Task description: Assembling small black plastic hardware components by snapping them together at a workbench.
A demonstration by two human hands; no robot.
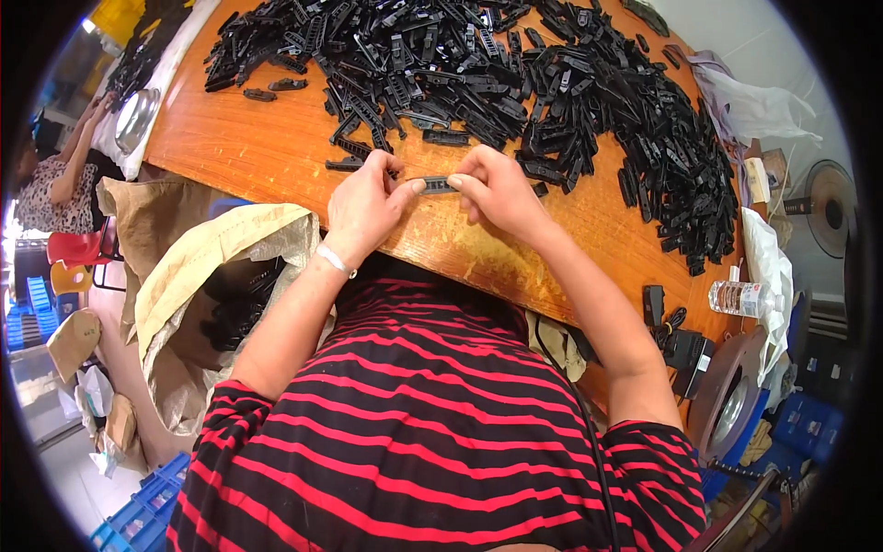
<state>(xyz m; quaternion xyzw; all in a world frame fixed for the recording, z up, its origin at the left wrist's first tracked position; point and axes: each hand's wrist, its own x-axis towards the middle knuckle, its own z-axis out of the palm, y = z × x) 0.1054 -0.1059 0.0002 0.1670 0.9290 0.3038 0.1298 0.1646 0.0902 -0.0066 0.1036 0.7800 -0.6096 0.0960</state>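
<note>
Between both hands, just above the near edge of the wooden table, is a short black ribbed plastic strip. My left hand pinches its left end between thumb and fingers. At its right end, the thumb and forefinger of my right hand are closed on it. A large heap of similar black plastic parts covers the far side of the table and runs down its right side. A few loose black parts lie just beyond my left hand.
An open paper sack with black parts inside stands left of my lap. On the right are a clear plastic bottle, a black adapter with cable and a fan. Another person works at the far left.
</note>
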